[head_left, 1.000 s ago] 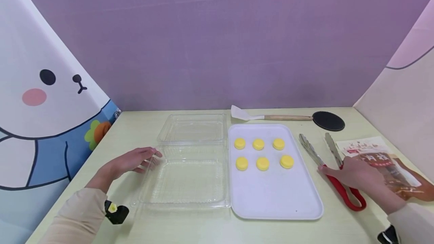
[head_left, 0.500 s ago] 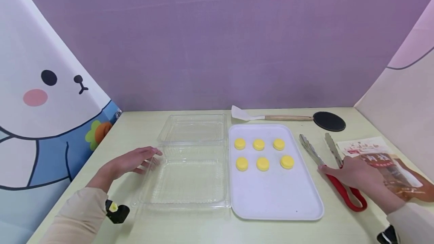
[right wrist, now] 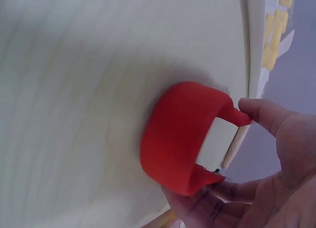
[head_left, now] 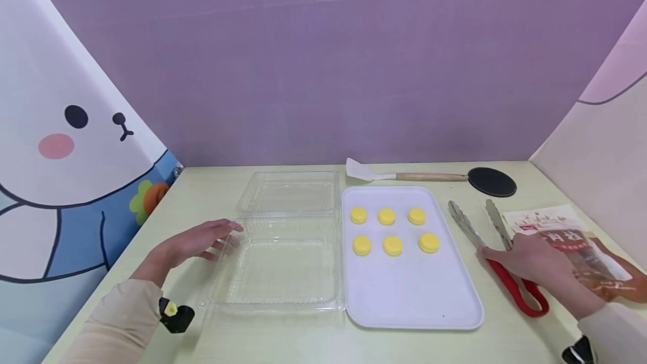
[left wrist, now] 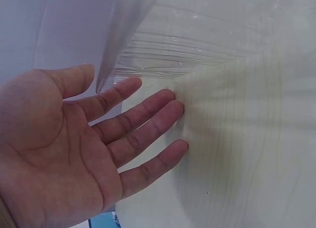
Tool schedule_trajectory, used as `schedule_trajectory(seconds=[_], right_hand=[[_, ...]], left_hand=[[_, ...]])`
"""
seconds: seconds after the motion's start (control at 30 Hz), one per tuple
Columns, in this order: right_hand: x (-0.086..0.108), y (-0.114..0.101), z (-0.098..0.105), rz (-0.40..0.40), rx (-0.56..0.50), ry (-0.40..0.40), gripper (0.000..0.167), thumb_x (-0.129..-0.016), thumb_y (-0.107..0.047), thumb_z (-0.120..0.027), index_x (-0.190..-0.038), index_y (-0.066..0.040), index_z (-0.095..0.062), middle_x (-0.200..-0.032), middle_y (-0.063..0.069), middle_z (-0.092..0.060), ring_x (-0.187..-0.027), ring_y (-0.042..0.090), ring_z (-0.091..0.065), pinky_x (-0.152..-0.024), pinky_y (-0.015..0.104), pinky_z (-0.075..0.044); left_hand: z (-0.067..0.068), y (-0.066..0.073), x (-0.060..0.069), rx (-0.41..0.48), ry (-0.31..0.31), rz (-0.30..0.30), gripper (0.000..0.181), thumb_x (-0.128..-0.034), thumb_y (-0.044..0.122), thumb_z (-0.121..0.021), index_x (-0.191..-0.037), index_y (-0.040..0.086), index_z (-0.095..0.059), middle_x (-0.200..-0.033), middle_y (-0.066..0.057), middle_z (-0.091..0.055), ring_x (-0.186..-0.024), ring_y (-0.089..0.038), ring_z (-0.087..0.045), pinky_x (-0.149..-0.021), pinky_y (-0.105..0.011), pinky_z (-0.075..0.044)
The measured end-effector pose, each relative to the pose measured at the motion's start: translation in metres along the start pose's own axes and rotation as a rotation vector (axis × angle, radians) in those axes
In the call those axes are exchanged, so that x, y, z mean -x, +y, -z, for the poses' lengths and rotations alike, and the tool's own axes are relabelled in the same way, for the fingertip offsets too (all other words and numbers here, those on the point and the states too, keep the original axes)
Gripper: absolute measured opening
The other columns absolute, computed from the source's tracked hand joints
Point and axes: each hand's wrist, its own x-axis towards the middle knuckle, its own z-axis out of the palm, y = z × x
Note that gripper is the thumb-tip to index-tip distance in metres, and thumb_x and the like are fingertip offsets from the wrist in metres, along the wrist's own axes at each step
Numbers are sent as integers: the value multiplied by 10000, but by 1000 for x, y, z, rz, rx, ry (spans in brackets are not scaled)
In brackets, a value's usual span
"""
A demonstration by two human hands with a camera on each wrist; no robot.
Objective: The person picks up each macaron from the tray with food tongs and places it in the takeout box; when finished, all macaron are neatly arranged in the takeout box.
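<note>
At the left side wall of an open clear plastic container (head_left: 278, 265) rests the left hand (head_left: 199, 240), fingers spread and loosely bent, with the thumb near the rim in the left wrist view. The right hand (head_left: 536, 260) spans the red handle (head_left: 510, 285) of metal-tipped tongs, thumb on one arm and fingers on the other; the right wrist view shows the red loop (right wrist: 180, 136) between them. The tongs lie spread on the table. Between the hands, a white tray (head_left: 411, 302) carries several yellow round pieces (head_left: 392, 245) in two rows.
Behind the tray lie a white spatula (head_left: 359, 171) with a wooden handle and a black round disc (head_left: 492, 182). A brown and white food packet (head_left: 591, 257) is under and beside the right hand. Printed cloth walls stand left and right, a purple one at the back.
</note>
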Motion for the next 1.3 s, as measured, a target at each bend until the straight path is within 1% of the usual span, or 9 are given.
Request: schedule_trajectory(seconds=[0.3,0.53,0.7,0.8,0.87,0.93,1.07,1.2,1.3], right_hand=[[-1,3,7,33,-23,7,685,-888,-712,-585,-764,-45,-484,-669,72,-499,-577,208,-506,-522,325,-369],[1,3,18,70,19,53,709,-899,-663,-610,-937,42,-548,-729,97,-518,-651,253,-529,-559,380,-414],[1,2,25,107,37,84,724,-900,-650,-621,-972,68,-560,-735,103,-529,-660,271,-527,-554,372,-411],[0,3,30,133,48,114,706,-904,-657,-611,-952,46,-565,-735,101,-535,-659,281,-524,-545,376,-403],[-1,3,33,145,59,134,699,-904,-661,-608,-956,35,-568,-754,118,-550,-672,301,-527,-545,392,-401],[-1,3,36,151,68,145,740,-899,-668,-612,-1009,63,-569,-798,175,-580,-692,331,-540,-551,405,-410],[0,2,44,175,82,151,826,-890,-664,-630,-1161,112,-547,-912,256,-606,-759,396,-564,-561,414,-425],[1,-1,51,178,82,132,766,-883,-641,-660,-1136,74,-555,-880,208,-580,-770,384,-543,-557,397,-419],[1,-3,54,189,79,131,741,-880,-608,-685,-1150,69,-554,-871,203,-570,-763,364,-526,-549,382,-411]], left_hand=[[0,-1,-1,8,-4,3,578,-1105,432,-370,-1476,-7,-425,-1380,-258,-509,-1230,-443,-530,-967,-529,-522],[1,-1,-1,-1,-6,0,581,-1105,430,-369,-1486,-6,-416,-1380,-260,-514,-1227,-442,-537,-964,-525,-525],[0,0,-1,5,-9,-9,578,-1108,418,-367,-1487,-17,-411,-1359,-247,-539,-1235,-446,-534,-961,-526,-525],[0,0,0,4,-9,-10,580,-1108,419,-365,-1488,-18,-411,-1358,-245,-544,-1243,-452,-528,-960,-527,-524],[0,0,0,3,-9,-10,583,-1108,422,-365,-1489,-16,-411,-1360,-246,-542,-1245,-454,-526,-960,-526,-524],[1,0,0,2,-9,-10,583,-1108,423,-364,-1490,-15,-410,-1362,-246,-541,-1246,-455,-525,-960,-526,-525],[1,1,0,4,-13,-11,584,-1108,422,-364,-1491,-16,-407,-1365,-249,-539,-1251,-458,-522,-963,-528,-523],[1,0,0,6,-15,-7,588,-1107,427,-366,-1493,-15,-407,-1368,-250,-536,-1252,-457,-521,-966,-531,-520],[1,0,-1,6,-12,-7,592,-1106,430,-367,-1493,-17,-407,-1364,-248,-540,-1246,-451,-526,-963,-527,-522]])
